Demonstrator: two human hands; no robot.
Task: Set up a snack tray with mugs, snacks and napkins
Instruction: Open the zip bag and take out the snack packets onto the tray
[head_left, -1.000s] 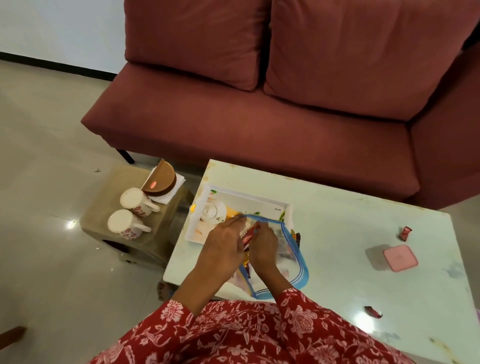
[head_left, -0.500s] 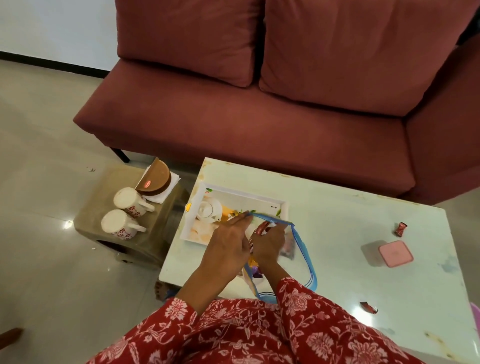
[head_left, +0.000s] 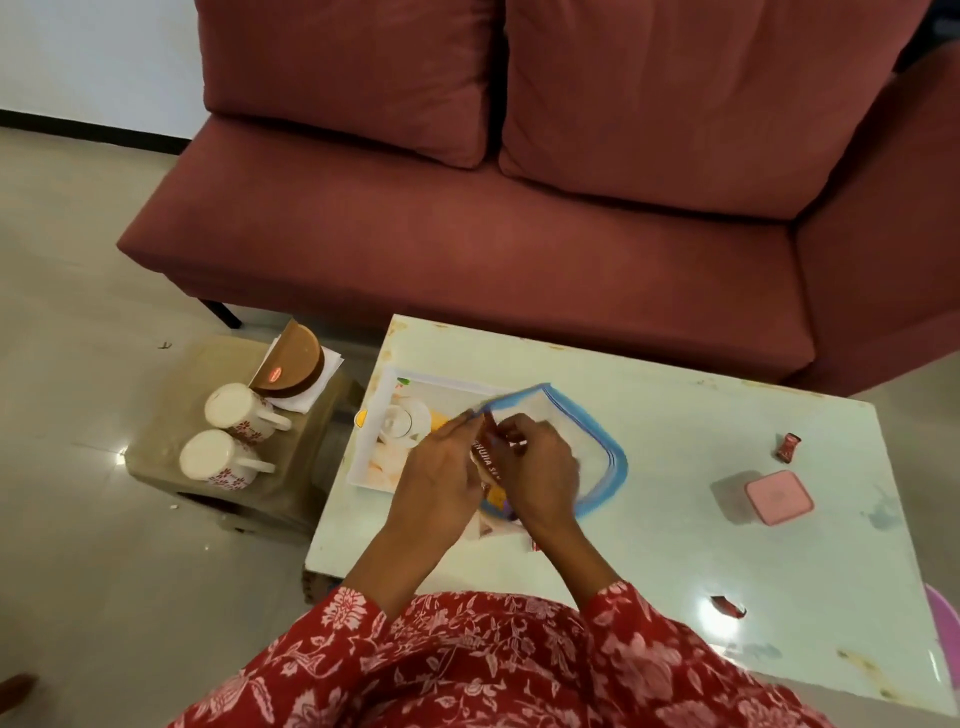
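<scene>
- Left hand (head_left: 441, 467), fingers extended toward 1 o'clock, holds the clear blue-rimmed zip bag (head_left: 597, 441)'s mouth.
- Right hand (head_left: 540, 473) pinches a red snack packet (head_left: 488, 452) there, over the white rectangular tray (head_left: 374, 441).

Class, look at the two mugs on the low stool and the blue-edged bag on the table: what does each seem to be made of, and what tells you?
The two mugs look like glazed ceramic: opaque white, smooth, with red flower prints. The bag looks like thin clear plastic film: the table shows through it, and its blue zip edge bends loosely.
</scene>
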